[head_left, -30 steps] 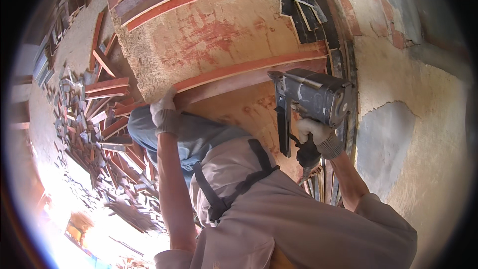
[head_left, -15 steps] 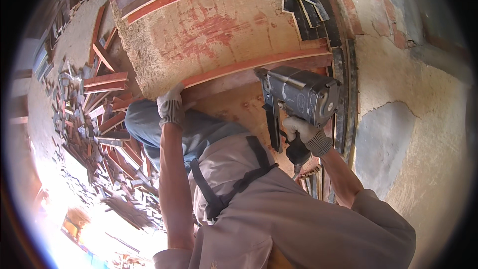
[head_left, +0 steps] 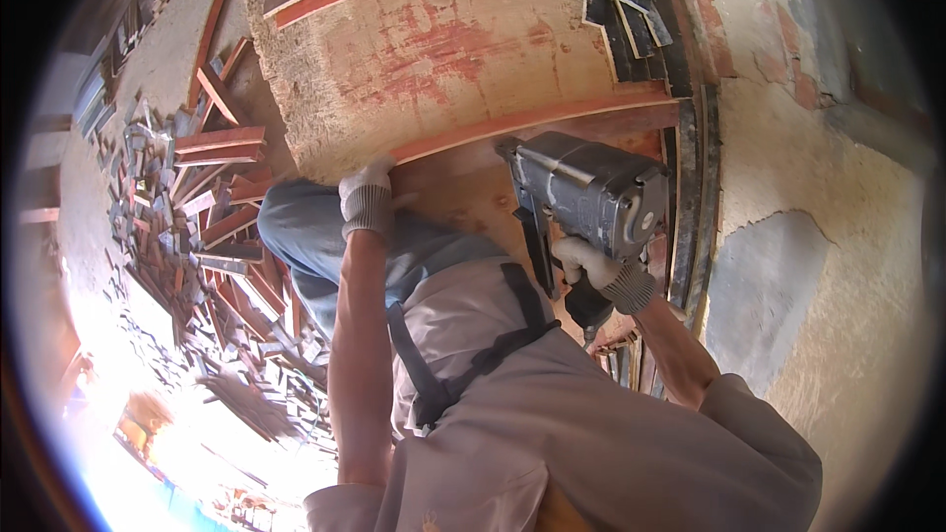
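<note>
My right hand point(head_left: 601, 271), in a white knit glove, grips the handle of a grey nail gun point(head_left: 583, 195). The gun's nose points at a plywood sheet point(head_left: 463, 199) just below a red-painted wooden strip point(head_left: 537, 118) that runs across a large plywood panel point(head_left: 434, 49). My left hand point(head_left: 367, 197), also gloved, presses on the edge of the plywood sheet beside the left end of the red strip, fingers curled over the edge. My bent knee in blue trousers point(head_left: 305, 236) rests beneath the left hand.
Several dark narrow strips point(head_left: 631, 10) are stacked at the panel's upper right and along its right edge. A heap of red and grey wood offcuts point(head_left: 187, 227) covers the ground on the left. A rough plastered wall with exposed brick point(head_left: 818, 187) stands on the right.
The nail gun has shifted left along the red strip with my right hand. My left hand stays on the plywood edge.
</note>
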`<state>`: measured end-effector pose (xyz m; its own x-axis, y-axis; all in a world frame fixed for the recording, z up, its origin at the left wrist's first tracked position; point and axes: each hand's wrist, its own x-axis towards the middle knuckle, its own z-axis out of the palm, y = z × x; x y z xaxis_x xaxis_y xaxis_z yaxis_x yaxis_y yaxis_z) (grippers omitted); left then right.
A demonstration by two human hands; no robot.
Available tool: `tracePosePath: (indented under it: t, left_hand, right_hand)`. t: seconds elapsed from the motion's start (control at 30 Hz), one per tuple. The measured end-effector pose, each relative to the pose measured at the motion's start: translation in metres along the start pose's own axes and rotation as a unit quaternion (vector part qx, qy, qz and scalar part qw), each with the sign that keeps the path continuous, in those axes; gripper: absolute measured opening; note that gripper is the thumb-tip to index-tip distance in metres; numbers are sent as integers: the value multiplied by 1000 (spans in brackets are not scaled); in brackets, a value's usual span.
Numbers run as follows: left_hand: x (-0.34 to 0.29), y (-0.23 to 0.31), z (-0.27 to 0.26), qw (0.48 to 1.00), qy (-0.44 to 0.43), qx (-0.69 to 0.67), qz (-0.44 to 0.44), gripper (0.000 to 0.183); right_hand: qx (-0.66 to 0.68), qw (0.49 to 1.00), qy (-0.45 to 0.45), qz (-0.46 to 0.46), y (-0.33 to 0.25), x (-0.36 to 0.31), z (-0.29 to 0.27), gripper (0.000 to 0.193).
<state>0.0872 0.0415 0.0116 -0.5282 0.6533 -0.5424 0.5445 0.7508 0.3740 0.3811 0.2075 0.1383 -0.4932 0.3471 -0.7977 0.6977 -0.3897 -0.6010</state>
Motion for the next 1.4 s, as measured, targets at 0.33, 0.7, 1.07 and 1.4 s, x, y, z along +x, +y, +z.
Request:
tracePosePath:
  t: [0.33,0.7,1.07,1.4]
  left_hand:
    - [-2,1,6,998,20,-59,-11,54]
    - [-18,8,20,996,10,-72,44,57]
    - [0,9,42,687,-26,-665,-292,50]
    - [7,-14,64,930,-1,-352,-102,43]
  right_hand:
    - [-21,999,-2,-34,-12,0,19,29]
    - [-92,991,-56,-85,-2,5,38,22]
    - [-89,993,-54,-61,4,9,40,33]
    - [-165,980,-101,-54,-4,16,53,26]
